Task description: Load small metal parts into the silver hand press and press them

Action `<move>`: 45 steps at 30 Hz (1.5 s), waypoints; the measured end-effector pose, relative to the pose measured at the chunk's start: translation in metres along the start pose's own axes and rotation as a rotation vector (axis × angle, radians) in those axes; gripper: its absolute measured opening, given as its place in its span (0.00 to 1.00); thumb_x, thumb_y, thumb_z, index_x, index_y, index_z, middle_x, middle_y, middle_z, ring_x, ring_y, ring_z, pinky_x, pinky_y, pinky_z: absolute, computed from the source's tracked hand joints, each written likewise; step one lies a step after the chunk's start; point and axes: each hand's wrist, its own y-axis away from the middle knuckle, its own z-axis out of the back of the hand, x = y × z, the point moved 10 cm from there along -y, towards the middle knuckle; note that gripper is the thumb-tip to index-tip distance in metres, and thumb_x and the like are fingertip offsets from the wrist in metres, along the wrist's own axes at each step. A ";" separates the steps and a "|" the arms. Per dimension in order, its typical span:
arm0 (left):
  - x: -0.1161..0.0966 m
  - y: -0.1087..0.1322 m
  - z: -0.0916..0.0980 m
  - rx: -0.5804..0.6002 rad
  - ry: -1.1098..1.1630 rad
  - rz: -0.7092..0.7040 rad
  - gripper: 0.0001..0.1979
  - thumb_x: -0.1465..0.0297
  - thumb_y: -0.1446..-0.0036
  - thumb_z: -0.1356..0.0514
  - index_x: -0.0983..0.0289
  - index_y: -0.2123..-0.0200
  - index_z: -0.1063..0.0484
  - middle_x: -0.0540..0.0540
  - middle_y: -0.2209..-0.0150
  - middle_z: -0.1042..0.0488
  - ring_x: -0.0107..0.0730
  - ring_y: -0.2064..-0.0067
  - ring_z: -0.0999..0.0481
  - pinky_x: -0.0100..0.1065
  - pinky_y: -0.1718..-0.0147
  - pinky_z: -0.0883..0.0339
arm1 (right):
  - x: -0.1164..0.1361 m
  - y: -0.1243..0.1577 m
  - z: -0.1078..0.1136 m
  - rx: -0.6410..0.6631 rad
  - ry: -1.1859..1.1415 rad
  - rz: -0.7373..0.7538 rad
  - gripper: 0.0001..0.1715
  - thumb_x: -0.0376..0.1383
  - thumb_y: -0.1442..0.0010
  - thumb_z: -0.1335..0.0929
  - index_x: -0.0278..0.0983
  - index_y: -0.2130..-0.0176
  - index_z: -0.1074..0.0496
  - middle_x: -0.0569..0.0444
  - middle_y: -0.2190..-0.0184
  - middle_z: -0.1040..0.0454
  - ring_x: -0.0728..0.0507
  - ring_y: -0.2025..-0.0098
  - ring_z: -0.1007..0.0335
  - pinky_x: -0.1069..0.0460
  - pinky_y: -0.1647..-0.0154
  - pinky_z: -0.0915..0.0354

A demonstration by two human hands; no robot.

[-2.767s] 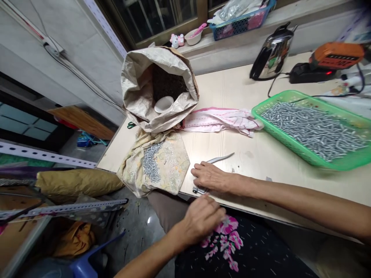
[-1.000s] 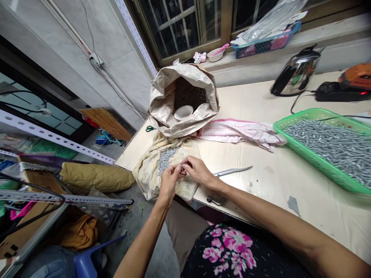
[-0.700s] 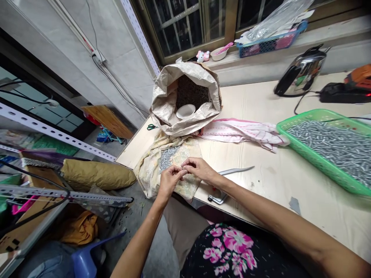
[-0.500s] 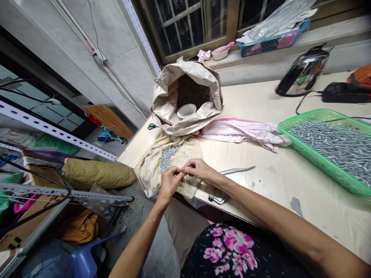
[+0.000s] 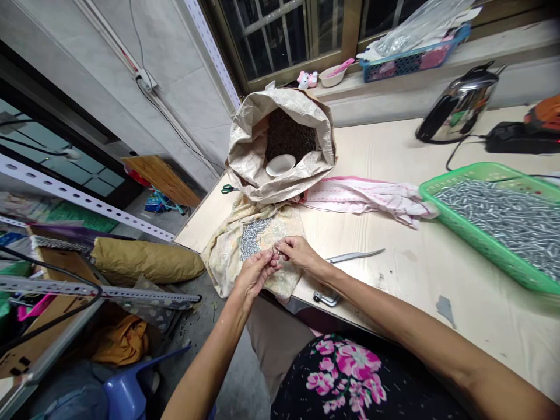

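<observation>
The left hand [image 5: 257, 273] and right hand [image 5: 301, 255] meet, fingertips pinched together on a small piece [image 5: 276, 251] above the worktop's [image 5: 406, 274] front edge, near its left corner. Silvery metal pieces [image 5: 252, 238] lie heaped just beyond (on a patterned cloth [image 5: 284, 280] draped over that edge). The right forearm crosses a metal tool [image 5: 359, 255]; behind stands an open sack [image 5: 249, 140]. The piece glints dully — too small and covered for its long axis to be told.

Tiny piece [image 5: 276, 251], mostly hidden, pinched above patterned cloth [image 5: 286, 223].
</observation>
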 end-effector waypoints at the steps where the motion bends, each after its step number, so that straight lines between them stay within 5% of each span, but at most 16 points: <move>1: -0.001 -0.001 0.004 -0.030 0.006 -0.012 0.19 0.62 0.60 0.26 0.69 0.71 0.26 0.52 0.74 0.25 0.22 0.76 0.27 0.29 0.69 0.25 | 0.001 -0.002 0.001 -0.006 0.021 0.005 0.23 0.51 0.40 0.37 0.35 0.72 0.30 0.57 0.80 0.34 0.50 0.76 0.40 0.54 0.74 0.43; 5: -0.013 0.001 0.014 -0.127 -0.095 -0.150 0.23 0.59 0.63 0.26 0.69 0.68 0.24 0.49 0.74 0.26 0.21 0.76 0.28 0.26 0.72 0.28 | 0.028 -0.001 0.026 -0.066 0.194 0.127 0.13 0.42 0.40 0.33 0.35 0.61 0.25 0.51 0.65 0.25 0.46 0.65 0.33 0.51 0.62 0.38; 9: -0.014 0.013 0.000 -0.076 -0.178 -0.151 0.23 0.59 0.61 0.27 0.69 0.66 0.24 0.49 0.75 0.25 0.22 0.76 0.28 0.27 0.73 0.29 | 0.062 0.049 0.063 -0.037 0.661 0.330 0.16 0.40 0.34 0.36 0.35 0.51 0.28 0.46 0.58 0.27 0.44 0.59 0.32 0.49 0.57 0.38; 14: 0.009 0.028 -0.033 0.060 -0.247 -0.002 0.23 0.59 0.61 0.28 0.68 0.65 0.26 0.54 0.72 0.22 0.27 0.74 0.24 0.29 0.71 0.29 | 0.034 0.141 0.098 0.086 1.055 0.202 0.16 0.45 0.33 0.37 0.37 0.57 0.28 0.48 0.63 0.29 0.42 0.61 0.33 0.47 0.60 0.40; 18: 0.030 0.029 -0.055 0.123 -0.404 0.020 0.20 0.58 0.61 0.29 0.68 0.70 0.25 0.52 0.75 0.24 0.27 0.74 0.27 0.28 0.73 0.32 | 0.006 0.179 0.100 0.108 1.129 0.106 0.14 0.42 0.31 0.40 0.36 0.59 0.31 0.49 0.62 0.31 0.43 0.62 0.35 0.47 0.59 0.42; 28: 0.069 0.023 -0.080 0.288 -0.663 0.282 0.20 0.56 0.64 0.31 0.69 0.78 0.25 0.45 0.85 0.37 0.19 0.82 0.44 0.26 0.83 0.52 | 0.004 0.178 0.096 -0.010 1.173 0.193 0.12 0.34 0.31 0.41 0.36 0.66 0.35 0.52 0.68 0.31 0.46 0.69 0.38 0.50 0.65 0.45; 45: 0.071 0.018 -0.085 0.351 -0.871 0.343 0.22 0.54 0.65 0.30 0.68 0.78 0.26 0.48 0.84 0.33 0.21 0.81 0.38 0.27 0.79 0.43 | 0.006 0.185 0.095 -0.080 1.040 0.280 0.15 0.30 0.31 0.44 0.35 0.67 0.35 0.53 0.69 0.33 0.50 0.73 0.44 0.53 0.74 0.48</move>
